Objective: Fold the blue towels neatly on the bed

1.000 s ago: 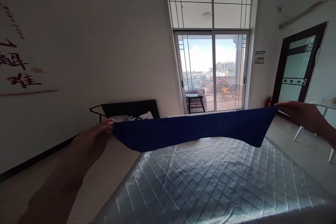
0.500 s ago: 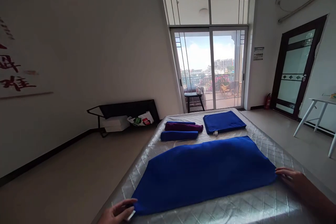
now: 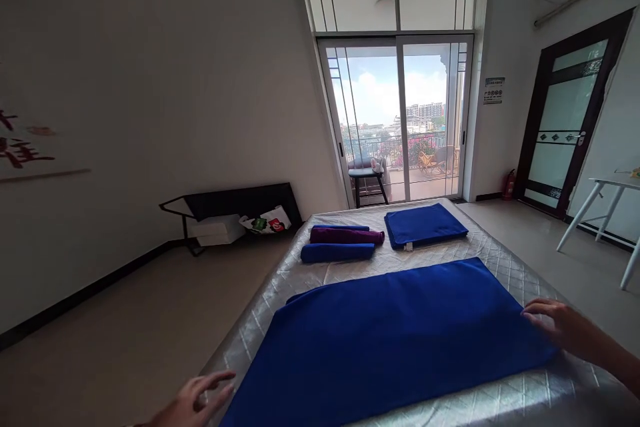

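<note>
Mattress [image 3: 287, 280] leaves you bare strips beside the blue cloth [image 3: 400, 340]; 3 rolls [image 3: 337, 253] and 1 folded stack [image 3: 425, 223] occupy the far end. Your left fingers [image 3: 210, 380] are parted, empty; your right fingers [image 3: 543, 305], half-bent, meet cloth's edge, grip unclear.

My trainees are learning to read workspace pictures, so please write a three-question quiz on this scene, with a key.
1. True or false: the purple roll rests on the spread blue cloth.
2. Choose one: what stands on the floor beside the dark-framed door? a) a bucket; b) a fire extinguisher; c) a broom.
3. Short answer: which hand is at the right-hand edge of the spread blue cloth?

Key: 1. False; it lies beyond the cloth, on the silvery quilted surface. 2. b. 3. The right hand.
</note>
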The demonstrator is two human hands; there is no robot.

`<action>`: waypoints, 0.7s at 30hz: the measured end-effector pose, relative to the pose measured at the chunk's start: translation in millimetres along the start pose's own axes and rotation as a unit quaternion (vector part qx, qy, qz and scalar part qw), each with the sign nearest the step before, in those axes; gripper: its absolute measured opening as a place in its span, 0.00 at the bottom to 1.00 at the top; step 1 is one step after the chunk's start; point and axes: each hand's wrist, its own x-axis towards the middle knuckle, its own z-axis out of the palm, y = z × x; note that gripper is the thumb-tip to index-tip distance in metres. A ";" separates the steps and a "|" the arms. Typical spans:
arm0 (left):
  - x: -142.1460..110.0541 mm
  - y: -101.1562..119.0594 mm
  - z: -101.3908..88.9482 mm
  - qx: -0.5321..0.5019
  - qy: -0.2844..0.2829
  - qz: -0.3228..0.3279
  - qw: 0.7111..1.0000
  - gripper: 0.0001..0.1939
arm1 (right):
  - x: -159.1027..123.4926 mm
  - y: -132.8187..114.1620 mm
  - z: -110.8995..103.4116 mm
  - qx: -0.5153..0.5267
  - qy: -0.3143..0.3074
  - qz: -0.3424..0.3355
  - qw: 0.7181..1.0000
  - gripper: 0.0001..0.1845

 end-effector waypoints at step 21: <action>126.3 52.2 82.4 0.175 0.062 0.130 0.974 0.24 | 139.0 18.1 113.4 -0.216 -0.062 0.079 0.971 0.33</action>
